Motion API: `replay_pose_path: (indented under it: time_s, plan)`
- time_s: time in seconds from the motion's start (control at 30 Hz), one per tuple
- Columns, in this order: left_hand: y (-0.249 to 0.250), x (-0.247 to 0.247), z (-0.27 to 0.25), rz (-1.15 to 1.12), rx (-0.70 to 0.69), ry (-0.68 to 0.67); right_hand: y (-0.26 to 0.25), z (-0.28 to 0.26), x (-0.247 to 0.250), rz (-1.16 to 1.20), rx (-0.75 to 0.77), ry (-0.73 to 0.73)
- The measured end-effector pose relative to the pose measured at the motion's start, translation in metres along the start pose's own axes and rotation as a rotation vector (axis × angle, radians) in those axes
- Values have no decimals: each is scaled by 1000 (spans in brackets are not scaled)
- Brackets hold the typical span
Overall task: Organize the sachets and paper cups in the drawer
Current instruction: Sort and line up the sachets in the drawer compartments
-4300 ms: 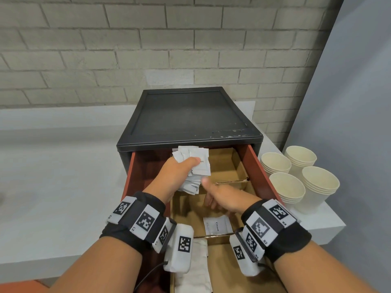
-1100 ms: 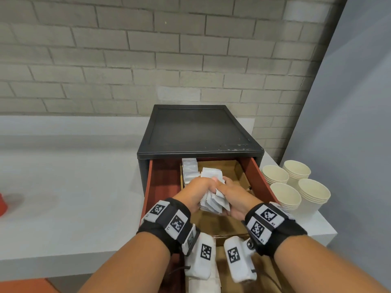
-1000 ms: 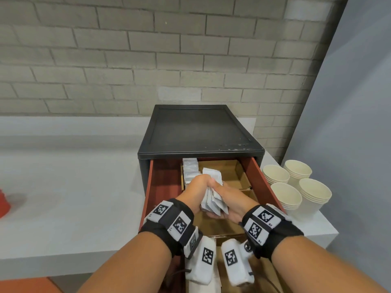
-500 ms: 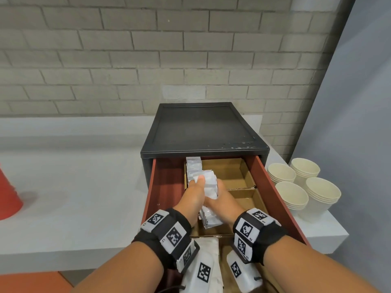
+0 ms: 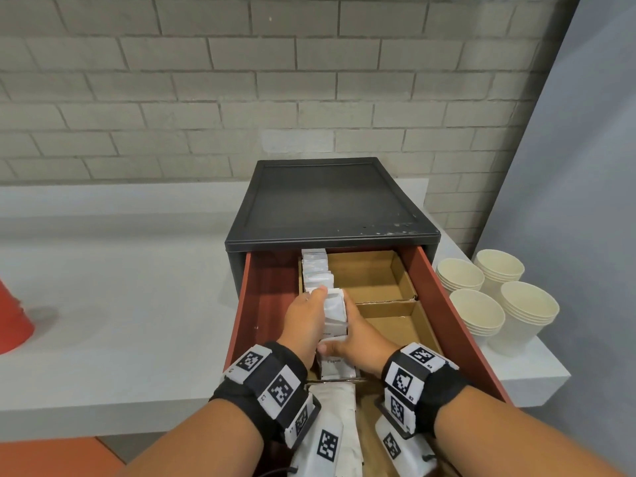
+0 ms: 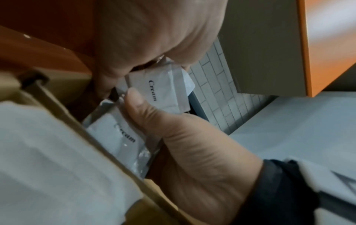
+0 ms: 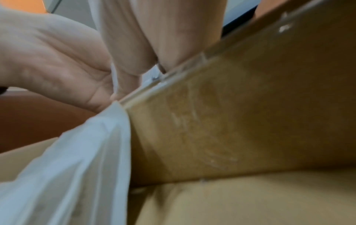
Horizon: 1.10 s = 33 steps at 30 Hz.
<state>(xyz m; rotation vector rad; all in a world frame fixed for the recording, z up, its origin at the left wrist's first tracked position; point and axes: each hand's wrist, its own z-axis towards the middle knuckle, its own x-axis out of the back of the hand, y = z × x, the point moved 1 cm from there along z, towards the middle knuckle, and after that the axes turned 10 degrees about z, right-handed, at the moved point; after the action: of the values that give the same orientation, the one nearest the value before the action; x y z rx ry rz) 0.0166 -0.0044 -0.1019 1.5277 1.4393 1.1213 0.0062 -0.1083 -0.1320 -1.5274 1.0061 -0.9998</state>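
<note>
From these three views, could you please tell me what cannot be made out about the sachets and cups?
- Sachets: head view, both hands cover the bundle, so no count.
- Left hand fingers: left wrist view, tucked behind the sachets.
- Paper cups: head view, too small to count per stack.
- Right wrist view: blurred, sachet print unreadable.

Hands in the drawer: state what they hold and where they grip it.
Both hands, left hand and right hand, clamp a bundle of cream sachets by its flat sides.

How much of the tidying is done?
About halfway. Done: a row of sachets stands at the back of the drawer. In hand: both hands, left and right, press a bundle into line. Left: the cups sit outside on the counter.
</note>
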Motion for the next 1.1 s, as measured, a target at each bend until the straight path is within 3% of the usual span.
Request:
replay_pose_path:
  time_s: [0.13, 0.33, 0.57, 0.9, 1.1]
  plan:
    - [-4, -1, 0, 143, -73, 29, -5, -7, 5, -92, -68, -70]
    - [-2, -6, -6, 334, -141, -10, -1, -7, 13, -202, -200, -64]
    - [-11, -12, -12, 543, -277, -54, -2, -13, 12, -272, -185, -30]
    - [-10, 7, 3, 370, -233, 82, -3, -4, -4, -305, -77, 97]
    - [-12, 7, 4, 419, -197, 86, 6, -2, -1, -343, -122, 19]
